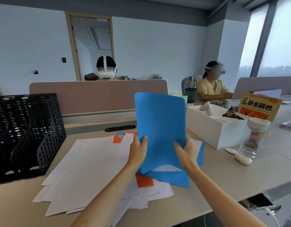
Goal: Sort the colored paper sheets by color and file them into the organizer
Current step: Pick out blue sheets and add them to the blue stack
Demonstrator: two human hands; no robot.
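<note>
Blue sheets (pixel 159 125) stand upright at centre, side edges pinched by left hand (pixel 138 150) and right hand (pixel 186 150), likely squaring them before filing into the organizer (pixel 27 128) at nine o'clock.

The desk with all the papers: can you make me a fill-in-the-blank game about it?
1. The left hand and the right hand hold up a stack of ____ paper sheets.
2. The black mesh organizer stands to the ____ of the white sheets.
3. The clear jar has a ____ lid.
Missing words: blue, left, white.
</note>
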